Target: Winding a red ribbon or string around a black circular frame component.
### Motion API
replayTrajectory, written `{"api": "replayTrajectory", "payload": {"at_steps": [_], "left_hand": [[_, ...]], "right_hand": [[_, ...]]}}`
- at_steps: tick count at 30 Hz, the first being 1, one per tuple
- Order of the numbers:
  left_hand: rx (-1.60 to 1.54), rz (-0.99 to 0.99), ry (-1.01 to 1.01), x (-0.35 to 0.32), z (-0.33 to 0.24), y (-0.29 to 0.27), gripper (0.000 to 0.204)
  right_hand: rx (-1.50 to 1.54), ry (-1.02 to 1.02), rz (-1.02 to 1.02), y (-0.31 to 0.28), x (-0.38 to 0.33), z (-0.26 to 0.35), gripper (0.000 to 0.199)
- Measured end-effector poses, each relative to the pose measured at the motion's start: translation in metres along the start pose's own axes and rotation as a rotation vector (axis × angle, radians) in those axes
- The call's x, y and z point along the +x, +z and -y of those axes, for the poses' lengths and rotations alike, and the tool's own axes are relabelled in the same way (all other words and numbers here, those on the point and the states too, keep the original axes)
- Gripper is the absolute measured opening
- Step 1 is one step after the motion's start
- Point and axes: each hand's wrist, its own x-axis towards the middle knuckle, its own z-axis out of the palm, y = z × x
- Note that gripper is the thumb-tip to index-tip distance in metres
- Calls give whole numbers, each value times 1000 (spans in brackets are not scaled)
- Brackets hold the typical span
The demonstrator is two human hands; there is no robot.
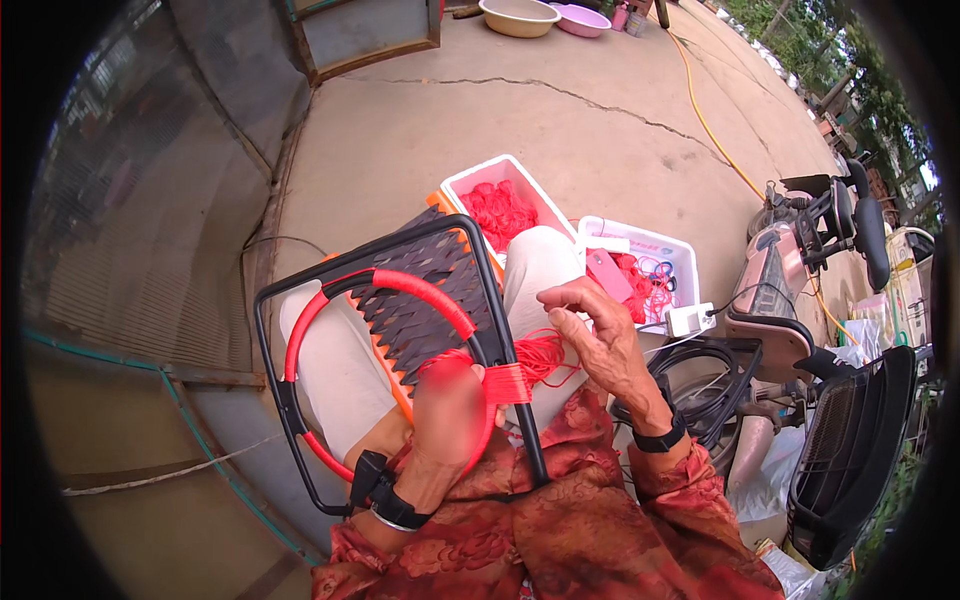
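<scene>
My left hand [445, 420] is closed around the lower right of a black ring [430, 290] partly wrapped in red cord, with red cord bunched at its fingers. The ring lies against a black rectangular tube frame [365, 235] over my lap. Beside the left hand, a band of red cord [507, 384] is wound tightly where ring and frame side meet. A loose skein of red cord [541, 355] hangs right of that band. My right hand [610, 345] is raised beside the skein, thumb and forefinger a little apart, no strand visible between them.
Behind the frame is a dark woven-strap seat with orange edges [415, 290]. Ahead stand a white box of red cord [503, 190] and another white box [650, 245] holding a phone, scissors and cord. At right are black cables [700, 385] and a scooter [775, 270]; panels line the left.
</scene>
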Motion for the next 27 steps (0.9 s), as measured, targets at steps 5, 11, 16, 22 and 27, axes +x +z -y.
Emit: {"api": "replayTrajectory", "payload": {"at_steps": [5,11,16,22,27], "left_hand": [[6,-77,127,1,3,3,26],[51,-98,151,5,-2,16,32],[228,-143,250,1,6,9,36],[425,-200,365,-2,15,-10,34],[377,-152,427,0,17,-7,40]], "right_hand": [[352,577,398,-5,-56,10,21],[980,505,-4,38,-37,-13,28],[561,-51,-203,40,-4,-6,33],[90,-541,363,38,21,16,63],[-168,-680,364,49,29,10,46]]}}
